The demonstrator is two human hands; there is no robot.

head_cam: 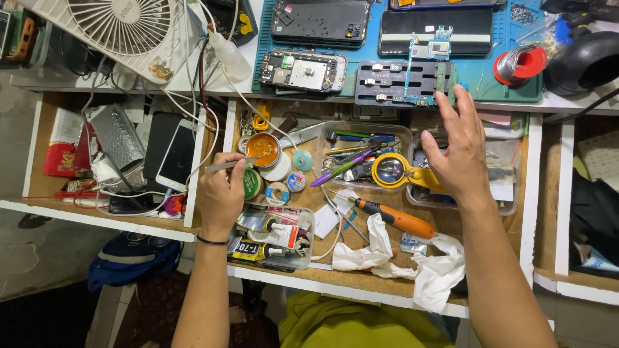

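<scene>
Left hand (220, 193), centre-left of frame: fingers pinched on thin metal tweezers (227, 165), tips pointing right at the open tin of amber flux (263, 148). Right hand (459, 154), centre-right: fingers spread, holding nothing, hovering over a clear tray (509, 206) beside the yellow magnifier (392, 171). Another clear tray (325, 129) holds pens and tools. Orange screwdriver (393, 219) lies lower centre in the drawer.

desk top (193, 87): blue mat (522, 90), white fan (122, 29) | open drawer (361, 274): orange screwdriver (393, 219), crumpled tissues (412, 261), clear tray (367, 154)
</scene>
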